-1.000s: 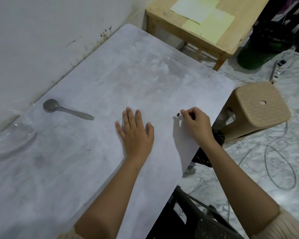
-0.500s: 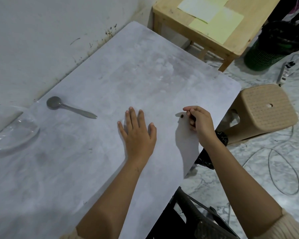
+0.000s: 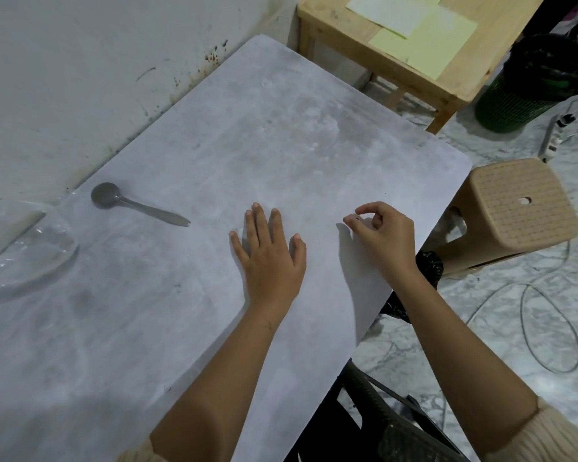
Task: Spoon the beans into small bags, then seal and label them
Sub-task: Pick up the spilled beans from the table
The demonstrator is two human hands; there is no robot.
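Left hand (image 3: 271, 258) lies flat and spread on the desk (image 3: 114, 328), right hand (image 3: 384, 238) at 3 o'clock has a narrow curled grip (can't tell if it pinches anything), and the spoon (image 3: 141, 207) at 10 o'clock looks light, stiff and slick, so grab its handle.

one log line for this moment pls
left hand flat on table | right hand curled above table, contents unclear | spoon lying near wall
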